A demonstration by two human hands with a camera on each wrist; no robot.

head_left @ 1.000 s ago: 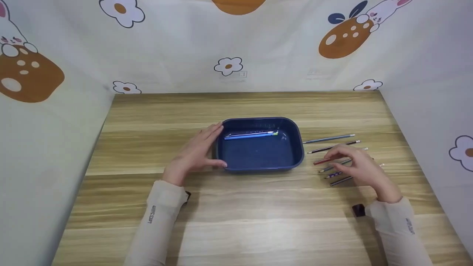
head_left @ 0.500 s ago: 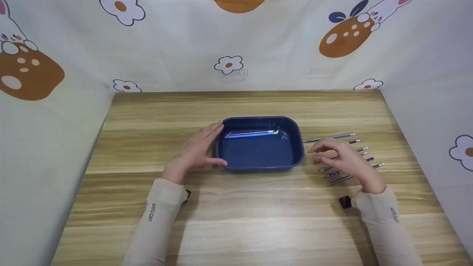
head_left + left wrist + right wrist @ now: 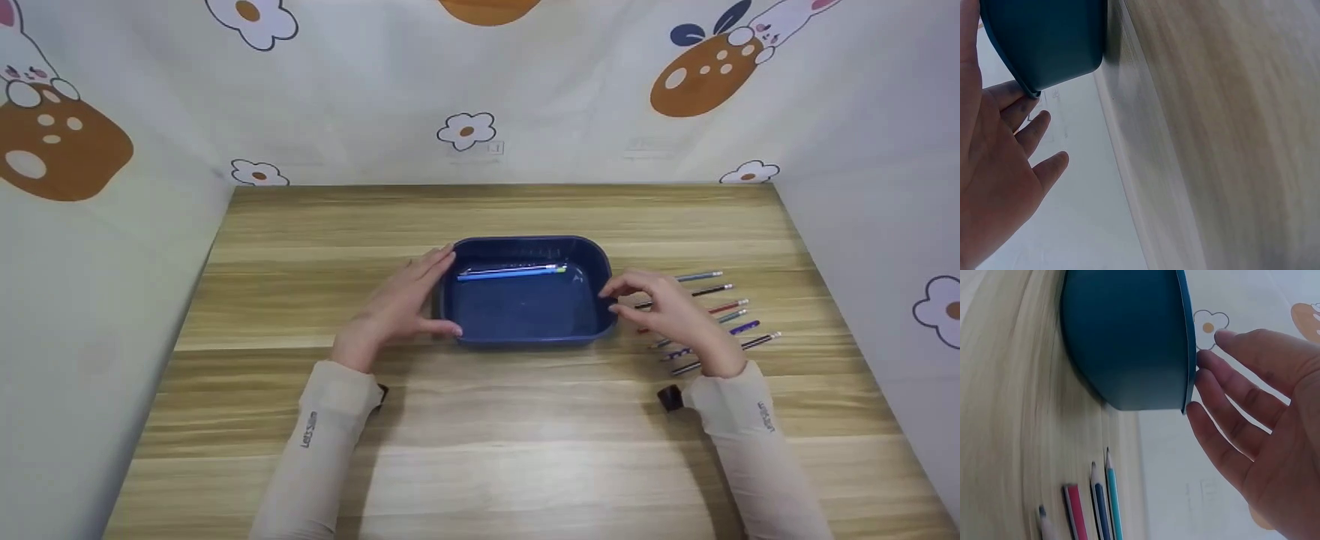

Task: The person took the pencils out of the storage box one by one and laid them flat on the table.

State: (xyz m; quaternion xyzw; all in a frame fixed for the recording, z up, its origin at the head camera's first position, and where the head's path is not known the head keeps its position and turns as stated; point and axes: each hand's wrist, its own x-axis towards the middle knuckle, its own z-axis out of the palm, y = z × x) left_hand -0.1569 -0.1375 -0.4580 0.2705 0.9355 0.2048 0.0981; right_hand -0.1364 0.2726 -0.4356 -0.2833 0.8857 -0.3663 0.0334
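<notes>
A dark blue rectangular bin (image 3: 525, 342) sits mid-table, with a couple of blue pencils (image 3: 510, 274) lying along its far side. My left hand (image 3: 394, 307) rests against the bin's left end, fingers straight near the back corner and thumb at the front corner. At the opposite end is my right hand (image 3: 671, 311), fingertips right at the rim and nothing in its grasp. In the right wrist view, those fingers (image 3: 1227, 408) extend toward the bin's edge (image 3: 1188, 337), with the thumb held apart. Left fingertips touch the rim in the left wrist view.
Several pencils lie roughly side by side right of the bin, including a black one (image 3: 712, 290), a red one (image 3: 727, 306) and a purple one (image 3: 745, 328). My right hand and wrist partly cover them. Patterned white cloth (image 3: 360, 97) walls off the table's back and sides.
My right hand has moved left from above the loose pencils to the bin's right rim, uncovering more of the pencils' right ends. My left hand and the bin have stayed put.
</notes>
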